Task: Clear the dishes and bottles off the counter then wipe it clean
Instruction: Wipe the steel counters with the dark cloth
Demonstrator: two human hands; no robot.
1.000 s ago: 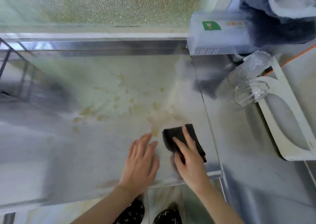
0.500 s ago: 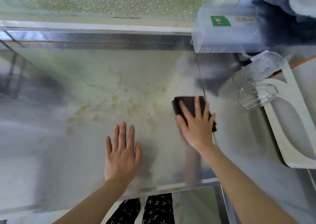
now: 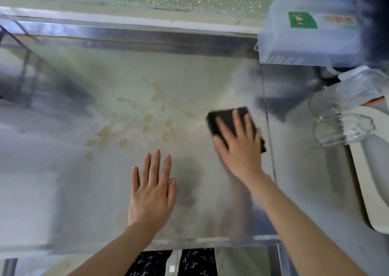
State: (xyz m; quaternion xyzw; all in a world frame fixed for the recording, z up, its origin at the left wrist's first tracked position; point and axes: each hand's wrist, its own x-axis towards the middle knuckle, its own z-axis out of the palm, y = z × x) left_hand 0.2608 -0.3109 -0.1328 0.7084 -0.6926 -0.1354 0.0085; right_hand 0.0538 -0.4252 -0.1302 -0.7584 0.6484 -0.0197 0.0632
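The pale, stained counter (image 3: pixel 84 191) looks cleared; brown spots (image 3: pixel 123 142) remain to wipe. The right grip (image 3: pixel 237 149) presses a dark square cloth (image 3: pixel 228 120) flat-fingered; the left grip (image 3: pixel 151 193) lies released.

Left hand (image 3: pixel 150 193) lies flat on the grey stainless-steel counter (image 3: pixel 84 191), near its front edge. Right hand (image 3: pixel 237 147) is to its right and further back, fingers spread on top of the black rectangular cloth (image 3: pixel 223 117), which lies on the counter close to the right-hand seam. The brownish stain spots (image 3: pixel 126 132) sit beyond the left hand, left of the cloth. Right of the right hand, past the seam, the clear glass cups (image 3: pixel 332 124) touch the white plastic tray (image 3: pixel 374 191). Behind the right hand stands the translucent plastic box with green label (image 3: pixel 305 35).
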